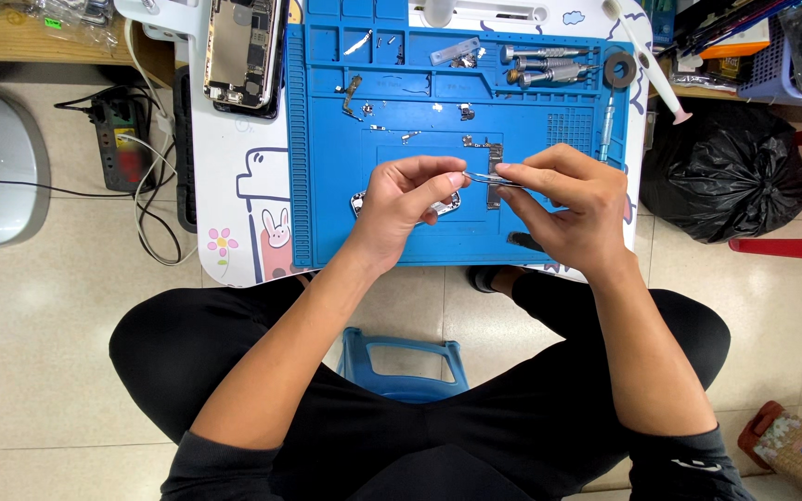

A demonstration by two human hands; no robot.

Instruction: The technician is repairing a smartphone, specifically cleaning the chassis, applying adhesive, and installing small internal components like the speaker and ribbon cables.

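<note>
1. Underneath everything sits a low white table (pixel 234 186) with cartoon drawings, and the person sits at it on a blue stool (pixel 403 366), knees spread to either side.
2. Next in size, a blue mat (pixel 345 223) covers most of the table; its upper edge is split into small compartments.
3. Left of the mat lies an opened phone (pixel 243 51), its insides facing up, resting on the table's far left part.
4. Both hands hover over the mat's middle. The left hand (pixel 401 206) has its fingers curled, thumb and forefinger pinching one end of thin metal tweezers (pixel 477 176).
5. The right hand (pixel 568 209) meets it from the other side, thumb and forefinger pressed together on the tweezers' other end, the remaining fingers folded loosely below.
6. Just beneath the fingertips, a narrow circuit board (pixel 495 160) shows on or just above the mat; whether it touches the mat cannot be told.
7. A silver part (pixel 358 199) peeks out from under the left hand.
8. Several screwdrivers (pixel 540 65) lie side by side in the mat's upper right, a dark tape roll (pixel 620 69) beside them.
9. Tiny screws and brackets (pixel 355 93) are scattered across the mat's upper half.
</note>
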